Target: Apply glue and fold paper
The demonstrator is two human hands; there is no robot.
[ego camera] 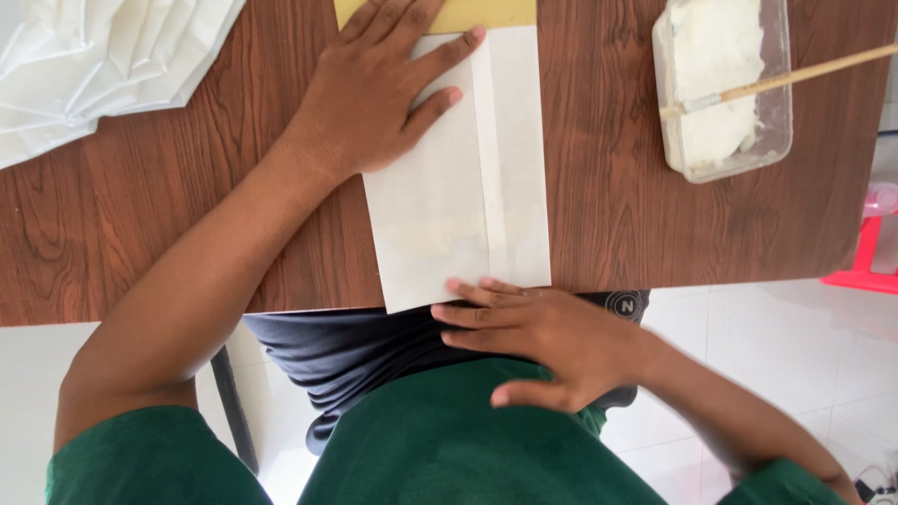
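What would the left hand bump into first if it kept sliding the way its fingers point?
The left hand lies flat on the folded white paper, fingers pointing toward the far edge. Going straight on, it would probably first reach the yellow sheet under the paper's far end.

bright even daylight, soft shadows, right hand (543, 341) slightly blurred.

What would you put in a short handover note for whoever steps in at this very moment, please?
Left hand: flat on the folded white paper, pressing its upper left part.
Right hand: fingertips on the paper's near edge, at the table edge; holds nothing.
Paste tub with brush sits at the right; stack of folded white sheets at the far left.
Done: paper is folded over, with a lengthwise flap showing.
Left: the yellowish sheet beyond it appears untouched.
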